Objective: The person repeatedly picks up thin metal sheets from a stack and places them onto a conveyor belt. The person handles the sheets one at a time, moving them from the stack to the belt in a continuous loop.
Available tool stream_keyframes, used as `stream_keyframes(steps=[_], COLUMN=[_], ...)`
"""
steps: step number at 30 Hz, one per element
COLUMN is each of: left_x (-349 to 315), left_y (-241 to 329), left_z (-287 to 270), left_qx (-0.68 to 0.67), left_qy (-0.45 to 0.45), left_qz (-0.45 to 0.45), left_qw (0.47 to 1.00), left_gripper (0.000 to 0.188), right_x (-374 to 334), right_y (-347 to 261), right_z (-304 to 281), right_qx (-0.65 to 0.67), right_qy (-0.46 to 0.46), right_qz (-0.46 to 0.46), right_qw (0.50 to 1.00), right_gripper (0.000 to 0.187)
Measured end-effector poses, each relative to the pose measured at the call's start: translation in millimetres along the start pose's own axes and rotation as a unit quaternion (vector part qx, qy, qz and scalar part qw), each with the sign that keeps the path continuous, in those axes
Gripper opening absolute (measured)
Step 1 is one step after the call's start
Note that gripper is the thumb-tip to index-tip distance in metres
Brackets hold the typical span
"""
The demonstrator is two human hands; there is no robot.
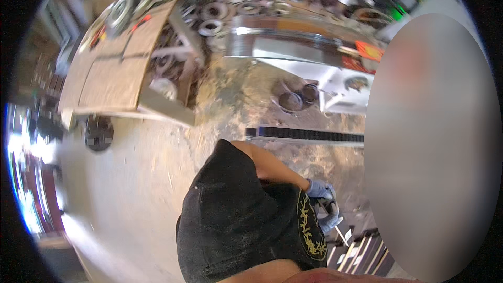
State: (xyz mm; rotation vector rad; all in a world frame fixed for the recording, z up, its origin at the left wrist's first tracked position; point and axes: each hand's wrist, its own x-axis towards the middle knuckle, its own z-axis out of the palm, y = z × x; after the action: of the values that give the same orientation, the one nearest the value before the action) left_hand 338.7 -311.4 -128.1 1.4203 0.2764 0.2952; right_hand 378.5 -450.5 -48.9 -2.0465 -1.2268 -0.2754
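Observation:
My left hand [319, 188], in a blue-grey glove, reaches past the black shirt [236, 225] with yellow embroidery. Just below it is my right hand [329, 222], gloved alike and partly hidden behind the shirt. The fingers of both look curled round a small dark item [326, 207] whose kind I cannot make out. A thin pale stick or rod [342, 235] points down from the right hand. Beneath lie several long pale and dark strips [361, 254], side by side and tilted.
A wooden workbench [115, 81] with red-handled tools stands at upper left. Coiled rings [215, 13] are heaped at the back. A white-framed machine [293, 52], round containers [291, 102] and a long black-topped rail [312, 134] lie ahead. A grey blurred oval [435, 147] hides the right.

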Motion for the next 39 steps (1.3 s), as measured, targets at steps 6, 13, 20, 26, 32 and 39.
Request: stream_keyframes(steps=[6,13,20,26,32,39], left_x=[-94,-144,-171,-138,-74,-49], left_y=[113,89,155,144,128,168], left_z=[-122,-275,-374,-440,-472,-452], left_qx=[-0.257,-0.049,-0.04,-0.201,-0.042,0.685], left_qy=[0.152,0.448,0.418,0.441,0.496,0.334], left_qz=[-0.06,0.22,0.002,0.018,-0.013,-0.084], left_qw=[0.952,0.865,0.908,0.875,0.867,0.642], left_gripper=[0.036,0.029,0.04,0.032,0.046,0.074], right_x=[82,117,99,79,38,30], right_y=[-13,-103,-138,-145,-123,-126], right_z=[31,93,95,82,79,75], right_qx=[0.112,0.184,0.2,0.119,0.076,0.078], right_qy=[-0.001,-0.187,-0.196,-0.181,-0.135,-0.118], right_qz=[-0.233,-0.156,-0.176,-0.018,0.128,0.24], right_qw=[0.966,0.952,0.944,0.976,0.98,0.96], right_gripper=[0.039,0.041,0.041,0.039,0.043,0.044])
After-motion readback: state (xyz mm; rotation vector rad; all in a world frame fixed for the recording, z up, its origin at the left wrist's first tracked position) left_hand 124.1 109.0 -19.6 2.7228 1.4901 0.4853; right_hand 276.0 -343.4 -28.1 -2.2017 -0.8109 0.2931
